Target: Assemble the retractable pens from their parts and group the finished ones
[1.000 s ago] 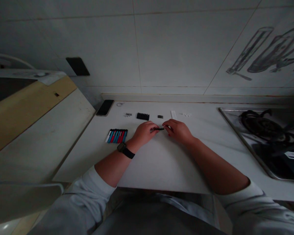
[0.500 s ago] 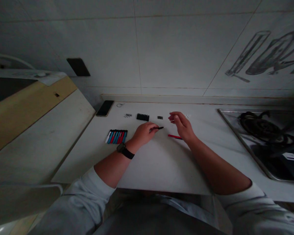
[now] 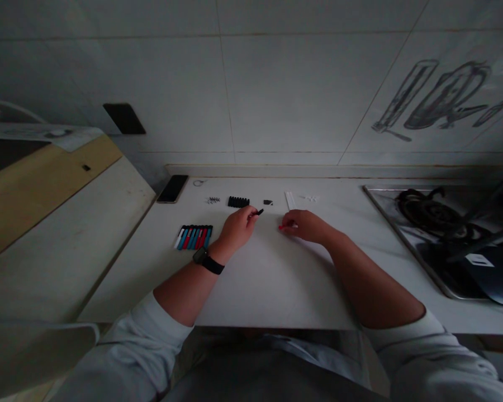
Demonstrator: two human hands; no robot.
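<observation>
My left hand [image 3: 238, 225] is closed in a pinch on a small black pen part [image 3: 260, 211], whose tip sticks out to the right. To its right, my right hand [image 3: 305, 225] has its fingers closed on a red pen barrel [image 3: 281, 227]; only the red end shows, the rest is hidden by the hand. Just beyond my left hand stands a row of black pen parts [image 3: 238, 202]. Small dark pieces [image 3: 267, 202] lie between and beyond the hands. White thin tubes [image 3: 290, 199] lie behind my right hand, beside small white parts [image 3: 312, 199].
White, blue and red pen barrels [image 3: 194, 238] lie in a row left of my left wrist. Small springs [image 3: 213, 200], a wire ring [image 3: 198, 182] and a phone [image 3: 173, 188] lie at the back left. A gas stove [image 3: 431, 245] borders the counter [image 3: 272, 285] on the right.
My right hand has come down and closed on the red barrel that lay on the counter. My left hand still holds the black part. The view has shifted slightly.
</observation>
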